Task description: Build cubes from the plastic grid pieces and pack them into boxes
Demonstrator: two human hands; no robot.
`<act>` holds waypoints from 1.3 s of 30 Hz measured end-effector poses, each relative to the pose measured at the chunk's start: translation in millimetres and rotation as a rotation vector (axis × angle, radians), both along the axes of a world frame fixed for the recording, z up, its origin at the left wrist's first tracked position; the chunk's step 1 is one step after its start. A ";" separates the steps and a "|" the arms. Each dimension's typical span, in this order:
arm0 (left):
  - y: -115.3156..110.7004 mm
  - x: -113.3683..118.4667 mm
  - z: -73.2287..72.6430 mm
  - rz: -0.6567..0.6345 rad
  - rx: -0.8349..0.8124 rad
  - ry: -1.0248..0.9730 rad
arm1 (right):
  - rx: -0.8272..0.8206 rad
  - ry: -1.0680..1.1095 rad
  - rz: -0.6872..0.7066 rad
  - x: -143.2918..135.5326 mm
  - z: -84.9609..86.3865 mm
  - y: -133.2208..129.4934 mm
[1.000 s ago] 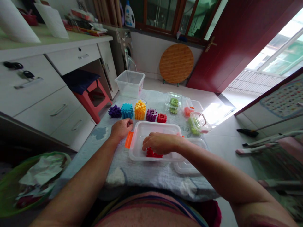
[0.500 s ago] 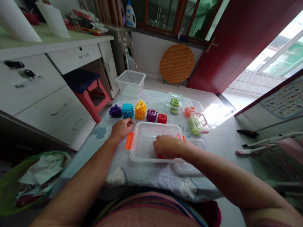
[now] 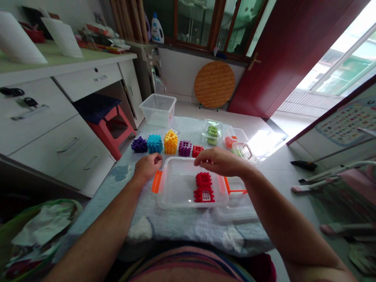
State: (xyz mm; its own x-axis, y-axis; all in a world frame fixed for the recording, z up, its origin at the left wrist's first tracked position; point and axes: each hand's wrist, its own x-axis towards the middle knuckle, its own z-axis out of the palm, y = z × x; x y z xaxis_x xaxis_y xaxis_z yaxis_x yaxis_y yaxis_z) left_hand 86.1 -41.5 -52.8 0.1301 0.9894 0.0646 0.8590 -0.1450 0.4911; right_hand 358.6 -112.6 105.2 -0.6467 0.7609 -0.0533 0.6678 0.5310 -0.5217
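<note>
In the head view, a clear plastic box [image 3: 173, 203] with an orange latch [image 3: 156, 181] lies before me. Red interlocking blocks [image 3: 203, 181] sit inside at its right side; one has a white lattice window. Over the far rim hovers my right hand [image 3: 219, 159], fingers bent downward, slightly apart and holding nothing visible. It is closest to a small red block cube [image 3: 197, 150] behind the box. My left hand [image 3: 148, 166] rests on the cloth left of the box, its fingers curled closed with nothing seen in them.
Behind the box stand purple [image 3: 185, 148], yellow [image 3: 170, 141], blue [image 3: 154, 143] and dark violet [image 3: 139, 145] block shapes. A clear bin [image 3: 158, 109] is at the back. Small containers hold green blocks [image 3: 212, 135] and coral-red pieces [image 3: 230, 141]. A clear lid [image 3: 235, 212] lies right.
My right hand has let go of the red blocks inside the box and moved up and away toward the small red cube. My left hand stays beside the box. The view has shifted slightly.
</note>
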 end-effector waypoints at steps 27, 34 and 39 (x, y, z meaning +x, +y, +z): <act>57.1 154.5 118.7 -0.883 0.008 0.614 | 0.180 -0.116 -0.656 89.7 -116.9 -38.3; 63.3 180.6 96.7 -0.873 -0.070 0.733 | 0.139 -0.191 -0.618 88.9 -113.0 -46.3; 69.3 184.1 82.7 -0.848 -0.092 0.679 | 0.162 -0.292 -0.629 79.7 -111.3 -42.1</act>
